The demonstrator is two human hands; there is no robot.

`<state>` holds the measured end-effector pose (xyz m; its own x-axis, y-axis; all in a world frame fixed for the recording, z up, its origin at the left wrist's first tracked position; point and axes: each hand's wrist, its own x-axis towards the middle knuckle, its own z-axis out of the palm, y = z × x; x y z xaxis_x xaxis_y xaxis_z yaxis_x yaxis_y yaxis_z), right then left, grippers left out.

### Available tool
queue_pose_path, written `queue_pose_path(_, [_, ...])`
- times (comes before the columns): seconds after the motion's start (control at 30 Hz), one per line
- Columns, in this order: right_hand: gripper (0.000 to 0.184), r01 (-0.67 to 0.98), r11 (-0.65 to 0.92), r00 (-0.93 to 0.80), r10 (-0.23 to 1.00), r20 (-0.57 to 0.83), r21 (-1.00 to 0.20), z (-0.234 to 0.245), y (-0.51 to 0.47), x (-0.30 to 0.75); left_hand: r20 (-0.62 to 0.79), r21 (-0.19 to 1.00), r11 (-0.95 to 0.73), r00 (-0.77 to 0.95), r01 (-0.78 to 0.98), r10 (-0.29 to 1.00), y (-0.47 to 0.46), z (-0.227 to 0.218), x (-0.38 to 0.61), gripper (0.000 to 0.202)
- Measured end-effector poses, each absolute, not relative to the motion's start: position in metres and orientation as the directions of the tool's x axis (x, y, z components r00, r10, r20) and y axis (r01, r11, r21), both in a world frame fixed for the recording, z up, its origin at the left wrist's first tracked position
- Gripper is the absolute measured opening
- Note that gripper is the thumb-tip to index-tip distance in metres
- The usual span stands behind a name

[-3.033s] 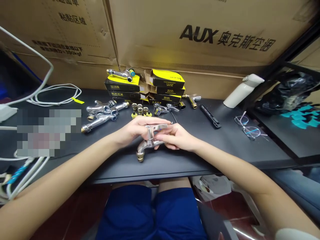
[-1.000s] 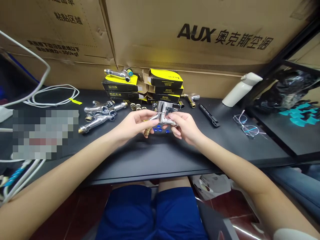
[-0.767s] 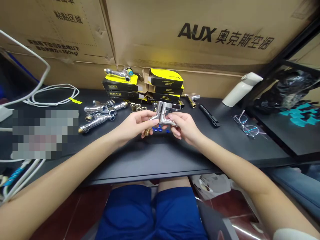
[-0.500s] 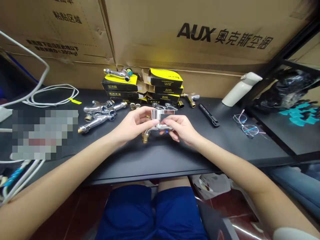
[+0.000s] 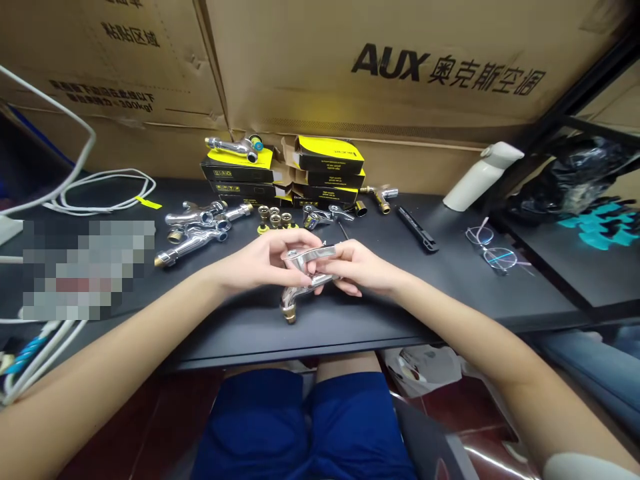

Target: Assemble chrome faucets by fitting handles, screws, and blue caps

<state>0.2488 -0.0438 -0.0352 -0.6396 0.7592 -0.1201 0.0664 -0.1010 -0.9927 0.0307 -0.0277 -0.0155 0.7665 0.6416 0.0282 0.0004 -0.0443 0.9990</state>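
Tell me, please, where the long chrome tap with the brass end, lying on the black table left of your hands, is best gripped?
Probably around the straight middle of the long chrome tap, from above with the fingers across it: it lies flat and its near side is free, while other chrome taps crowd its far side.

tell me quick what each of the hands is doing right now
Left hand: closed on the chrome tap.
Right hand: closed on the same tap.

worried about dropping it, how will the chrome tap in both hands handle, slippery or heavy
The chrome tap looks like solid metal with a brass end, so it is probably stiff and heavy for its size. Its polished surface may be slippery.
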Motion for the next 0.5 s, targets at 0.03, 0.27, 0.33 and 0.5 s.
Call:
queue_pose_path(0.03, [0.029,0.073,-0.097,-0.639,0.76,-0.121,-0.993,-0.0346,-0.0437,0.2496,0.033,0.999,-0.05,0.77,-0.001,0.638,-0.0278,-0.0146,0.0303,0.038])
queue_pose_path(0.27, [0.035,0.118,-0.106,-0.646,0.747,-0.157,-0.987,-0.0302,-0.0441,0.2505,0.016,0.999,0.013,0.795,-0.03,0.607,-0.0268,-0.0122,0.0296,0.034])
queue_pose_path(0.33, [0.037,0.132,-0.103,-0.655,0.738,-0.164,-0.986,-0.0289,-0.0447,0.2504,0.019,0.998,0.034,0.801,-0.049,0.598,-0.026,-0.0129,0.0291,0.033])
queue_pose_path(0.5, [0.037,0.149,-0.109,-0.678,0.712,-0.182,-0.983,-0.0263,-0.0457,0.2521,0.055,0.995,0.035,0.819,-0.091,0.571,-0.024,-0.0157,0.0268,0.031])
